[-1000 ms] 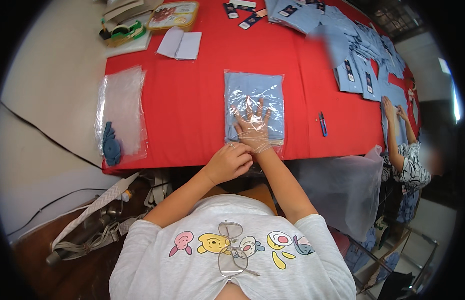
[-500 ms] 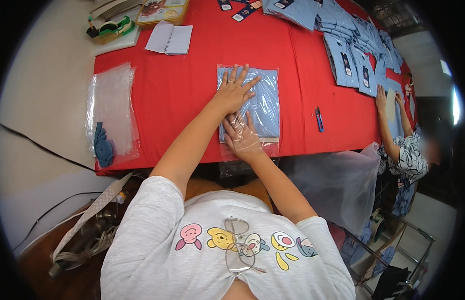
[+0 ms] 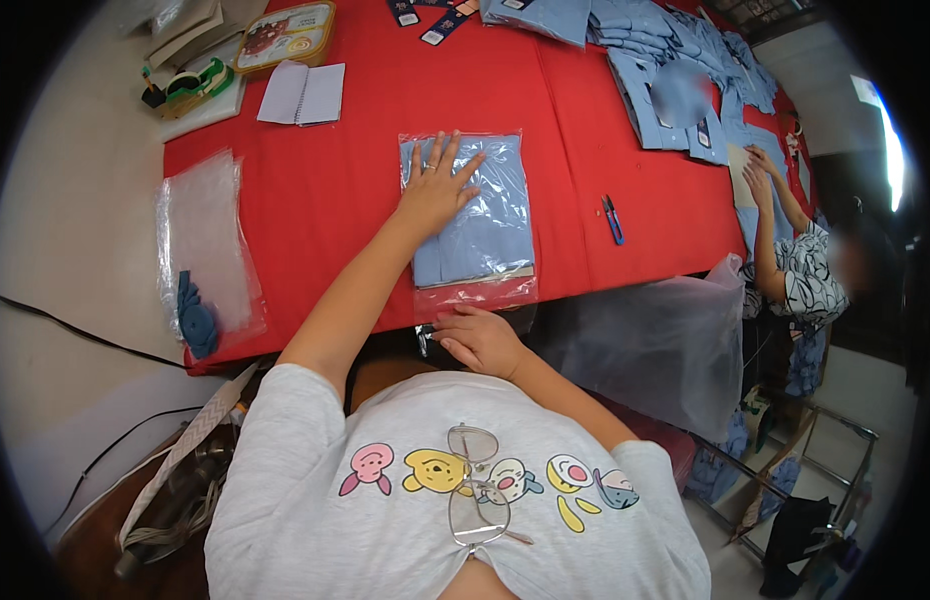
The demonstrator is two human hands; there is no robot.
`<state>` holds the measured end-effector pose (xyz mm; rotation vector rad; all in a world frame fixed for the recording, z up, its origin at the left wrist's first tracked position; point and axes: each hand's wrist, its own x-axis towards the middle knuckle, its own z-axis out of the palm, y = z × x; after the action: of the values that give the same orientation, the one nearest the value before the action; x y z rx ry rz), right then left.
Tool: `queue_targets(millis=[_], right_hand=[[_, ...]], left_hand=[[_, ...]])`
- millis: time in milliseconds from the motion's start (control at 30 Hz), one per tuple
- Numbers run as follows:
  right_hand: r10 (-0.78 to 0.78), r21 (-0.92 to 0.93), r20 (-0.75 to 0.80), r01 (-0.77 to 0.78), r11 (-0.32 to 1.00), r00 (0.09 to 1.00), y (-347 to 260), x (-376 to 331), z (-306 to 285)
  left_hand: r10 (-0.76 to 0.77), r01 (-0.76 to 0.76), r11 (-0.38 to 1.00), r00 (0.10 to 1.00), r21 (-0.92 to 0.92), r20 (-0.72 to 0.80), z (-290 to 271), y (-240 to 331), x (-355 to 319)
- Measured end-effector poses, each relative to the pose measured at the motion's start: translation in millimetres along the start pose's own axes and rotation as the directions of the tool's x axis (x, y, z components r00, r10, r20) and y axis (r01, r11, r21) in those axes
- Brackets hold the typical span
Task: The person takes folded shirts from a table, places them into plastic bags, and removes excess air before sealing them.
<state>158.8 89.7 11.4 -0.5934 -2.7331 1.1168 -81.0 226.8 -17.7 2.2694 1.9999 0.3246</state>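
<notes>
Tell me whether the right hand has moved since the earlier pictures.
Yes: the right hand has drawn back, down the picture, from over the bagged blue garment to the near edge of the red table.

text: none legible | dark tags [image 3: 444,27]: print (white label patches) too small | tub lid [image 3: 285,36]: lettering blurred

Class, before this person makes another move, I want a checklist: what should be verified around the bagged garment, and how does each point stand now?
1. Left hand resting on the bag: ok, spread flat.
2. Blue garment inside the clear bag: ok.
3. Right hand flat on the garment too: not ok, it is at the near edge of the red table.
4. Bag's near end sealed: cannot tell.
5. Blue snips apart from the bag: ok.
</notes>
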Motion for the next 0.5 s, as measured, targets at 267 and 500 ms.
queue_targets(millis=[267,500], right_hand=[[0.064,-0.167,-0.548,-0.184,0.969,0.834,43,85,-77],[0.175,-0.307,-0.537,-0.384,0.871,0.825,105,129,-65]], left_hand=[[0.137,-0.138,0.952,0.99,-0.274,-0.024,20,51,-85],[-0.104,0.044,0.965,0.969,-0.258,-0.223,7,24,-43]])
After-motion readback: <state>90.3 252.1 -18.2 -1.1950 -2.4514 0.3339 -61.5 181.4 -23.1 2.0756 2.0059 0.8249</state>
